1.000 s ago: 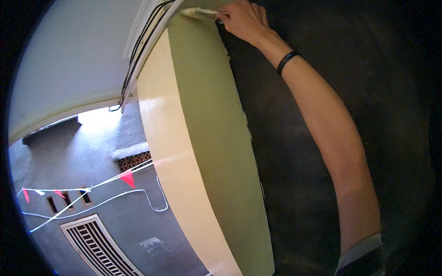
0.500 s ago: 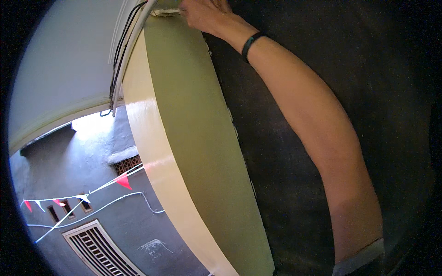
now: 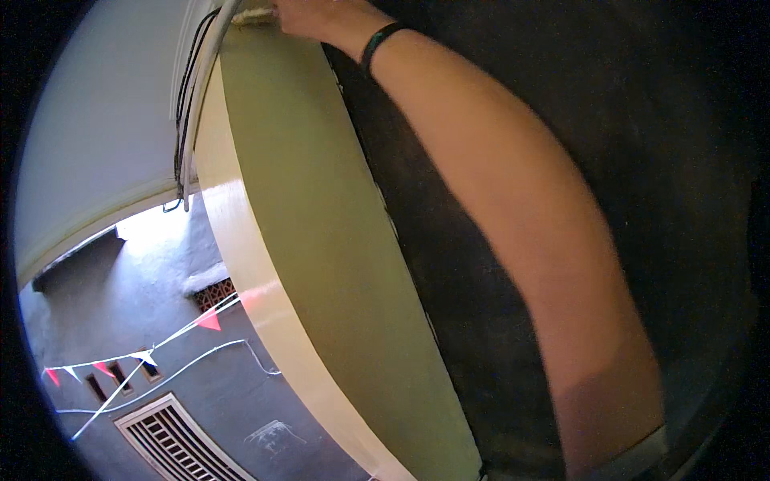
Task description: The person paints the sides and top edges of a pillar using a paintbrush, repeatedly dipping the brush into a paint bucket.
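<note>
My right arm reaches up from the lower right, a dark band on its wrist. At the top edge my right hand [image 3: 321,16] is closed, knuckles bent, its upper part cut off by the frame. Next to its fingertips a pale yellowish strip [image 3: 253,16] lies across the top of the green wall face [image 3: 305,200]. Whether the hand grips this strip or only touches the wall there, I cannot tell. My left hand is out of view.
A dark wall [image 3: 449,264] fills the right side. Cream trim [image 3: 249,232] edges the green face. Cables and a pale pipe [image 3: 200,104] run beside it under a white ceiling [image 3: 104,120]. Beyond are a grey wall, a barred window [image 3: 180,441] and strung pennants [image 3: 210,321].
My right hand and forearm have shifted left and slightly up in view. The wall and pipe have shifted left too, and the pennants slightly down. The hand remains closed.
</note>
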A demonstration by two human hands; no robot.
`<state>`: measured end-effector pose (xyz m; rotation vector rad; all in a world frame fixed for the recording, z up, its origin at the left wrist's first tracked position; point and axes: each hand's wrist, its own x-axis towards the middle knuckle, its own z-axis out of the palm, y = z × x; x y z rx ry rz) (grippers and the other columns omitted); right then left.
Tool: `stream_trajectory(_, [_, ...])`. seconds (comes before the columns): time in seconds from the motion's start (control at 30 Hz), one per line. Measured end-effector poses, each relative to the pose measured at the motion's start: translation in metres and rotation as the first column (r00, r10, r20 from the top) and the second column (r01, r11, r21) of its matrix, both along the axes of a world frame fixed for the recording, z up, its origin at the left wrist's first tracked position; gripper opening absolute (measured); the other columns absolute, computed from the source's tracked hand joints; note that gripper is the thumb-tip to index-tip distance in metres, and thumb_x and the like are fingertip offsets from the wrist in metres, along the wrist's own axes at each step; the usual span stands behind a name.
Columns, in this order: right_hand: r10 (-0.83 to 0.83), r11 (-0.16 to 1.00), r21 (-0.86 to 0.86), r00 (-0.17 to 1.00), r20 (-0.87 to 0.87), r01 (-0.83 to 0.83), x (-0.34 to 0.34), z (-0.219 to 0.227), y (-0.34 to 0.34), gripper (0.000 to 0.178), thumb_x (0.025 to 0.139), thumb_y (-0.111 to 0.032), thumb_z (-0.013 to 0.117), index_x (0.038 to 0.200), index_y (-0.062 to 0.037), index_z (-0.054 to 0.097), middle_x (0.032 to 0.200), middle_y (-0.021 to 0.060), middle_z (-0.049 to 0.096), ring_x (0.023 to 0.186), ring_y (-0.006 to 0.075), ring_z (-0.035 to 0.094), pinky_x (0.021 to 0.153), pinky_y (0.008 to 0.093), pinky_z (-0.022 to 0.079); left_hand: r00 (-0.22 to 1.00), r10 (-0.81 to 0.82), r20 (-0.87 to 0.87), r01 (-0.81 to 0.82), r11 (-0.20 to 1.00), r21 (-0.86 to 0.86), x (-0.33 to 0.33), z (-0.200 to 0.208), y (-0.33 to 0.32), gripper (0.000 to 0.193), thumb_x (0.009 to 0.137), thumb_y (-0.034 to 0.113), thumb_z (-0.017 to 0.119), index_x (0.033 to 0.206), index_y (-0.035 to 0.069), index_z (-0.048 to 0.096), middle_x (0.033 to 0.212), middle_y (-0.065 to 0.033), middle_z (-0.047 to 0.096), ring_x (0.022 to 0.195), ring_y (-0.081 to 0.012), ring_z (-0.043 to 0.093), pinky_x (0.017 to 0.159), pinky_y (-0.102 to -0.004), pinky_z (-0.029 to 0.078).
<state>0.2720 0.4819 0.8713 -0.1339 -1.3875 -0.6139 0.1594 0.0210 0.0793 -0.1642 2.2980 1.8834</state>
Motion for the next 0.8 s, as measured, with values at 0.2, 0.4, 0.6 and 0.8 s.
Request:
stream_trajectory(0.2, [-0.077, 0.997, 0.001, 0.997, 0.032, 0.077, 0.015, -0.007, 0.007, 0.017, 0.096, -0.010, 0.060, 0.100, 0.0031, 0.070, 0.095, 0.0210, 0.069, 0.089, 0.0295, 0.069, 0.073, 0.0413, 0.054, 1.000, -0.005, 0.002, 0.005, 1.000, 0.001, -0.001, 0.000, 0.001, 0.037, 0.091, 0.033, 0.074, 0.102, 0.000, 0.062, 0.081, -0.0082, 0.063, 0.066, -0.0180, 0.060, 0.058, -0.0334, 0.050])
stream_trajectory(0.4, [-0.023, 0.999, -0.031, 0.997, 0.073, 0.025, 0.007, -0.014, -0.008, 0.019, 0.095, -0.011, 0.061, 0.105, 0.0030, 0.071, 0.099, 0.0212, 0.070, 0.093, 0.0304, 0.069, 0.077, 0.0423, 0.055, 1.000, 0.007, 0.005, -0.007, 1.000, 0.018, 0.008, -0.003, 0.003, 0.037, 0.091, 0.033, 0.074, 0.102, 0.000, 0.062, 0.081, -0.0080, 0.063, 0.066, -0.0178, 0.060, 0.058, -0.0333, 0.050])
stream_trajectory(0.6, [-0.119, 0.993, -0.014, 0.993, -0.013, 0.119, 0.008, -0.005, 0.004, 0.020, 0.094, -0.013, 0.063, 0.104, 0.0028, 0.071, 0.101, 0.0203, 0.071, 0.092, 0.0306, 0.069, 0.079, 0.0419, 0.055, 1.000, -0.005, -0.004, 0.005, 1.000, 0.008, 0.005, 0.001, -0.001, 0.037, 0.091, 0.032, 0.073, 0.103, 0.000, 0.062, 0.081, -0.0078, 0.063, 0.066, -0.0176, 0.060, 0.058, -0.0332, 0.050])
stream_trajectory(0.8, [0.181, 0.983, -0.007, 0.973, 0.140, -0.182, 0.036, -0.024, 0.019, 0.022, 0.096, -0.013, 0.060, 0.099, 0.0051, 0.071, 0.095, 0.0219, 0.071, 0.089, 0.0313, 0.069, 0.079, 0.0438, 0.053, 1.000, 0.022, 0.004, -0.022, 0.999, 0.023, 0.016, -0.008, -0.004, 0.037, 0.091, 0.032, 0.073, 0.103, 0.000, 0.062, 0.081, -0.0076, 0.063, 0.067, -0.0173, 0.060, 0.058, -0.0331, 0.050])
